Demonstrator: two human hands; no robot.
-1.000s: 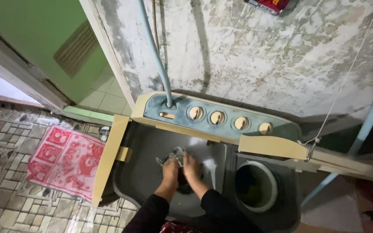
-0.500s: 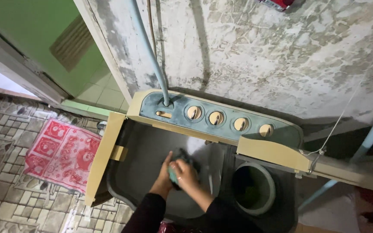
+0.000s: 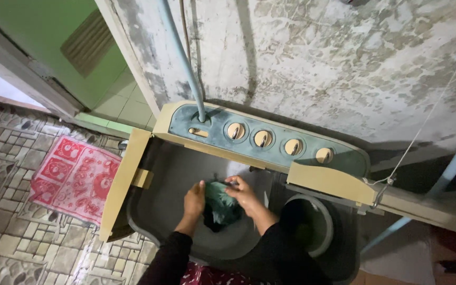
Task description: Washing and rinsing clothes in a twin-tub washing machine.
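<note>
Hands parted since earlier: left hand [image 3: 194, 198] and right hand [image 3: 243, 191] pinching green cloth [image 3: 219, 205] stretched over wash tub [image 3: 170, 184].

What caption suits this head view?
Both hands, left hand and right hand, hold a dark green cloth over the grey wash tub.

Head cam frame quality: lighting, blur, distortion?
Head view: dim, uneven light; the wall is brightest, and the right edge falls into dark shadow. The left hand, right hand and green cloth in the wash tub are slightly soft. Wide-angle bending shows on the door frame.
</note>
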